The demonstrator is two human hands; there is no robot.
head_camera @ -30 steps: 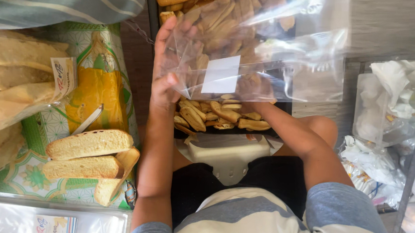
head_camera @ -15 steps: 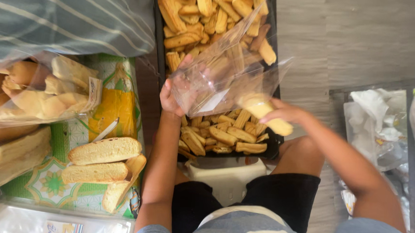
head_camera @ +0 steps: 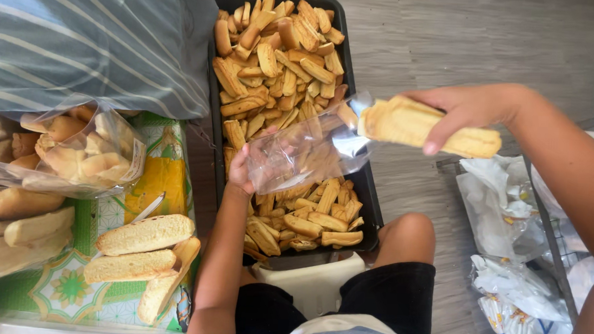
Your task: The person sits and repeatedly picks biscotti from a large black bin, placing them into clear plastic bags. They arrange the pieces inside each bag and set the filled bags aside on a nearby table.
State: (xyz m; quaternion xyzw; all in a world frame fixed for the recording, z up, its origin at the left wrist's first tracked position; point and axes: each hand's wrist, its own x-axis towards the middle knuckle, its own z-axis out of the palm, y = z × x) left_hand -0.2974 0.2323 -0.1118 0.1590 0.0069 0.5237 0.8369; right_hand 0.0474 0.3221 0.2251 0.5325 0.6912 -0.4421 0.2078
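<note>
Head view: left hand (head_camera: 241, 171) half-hidden behind clear bag (head_camera: 308, 150).

Clear plastic bag (head_camera: 304, 154) mid-frame; filled clear bags (head_camera: 74, 152) at left.

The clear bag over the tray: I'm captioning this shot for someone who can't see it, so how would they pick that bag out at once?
Start at the black tray of small golden rusks in the middle. Just above its lower half, the left hand holds up a crinkled clear plastic bag, its mouth towards the bread stack in the right hand. Unlike the filled bags on the left, it looks empty.
</note>
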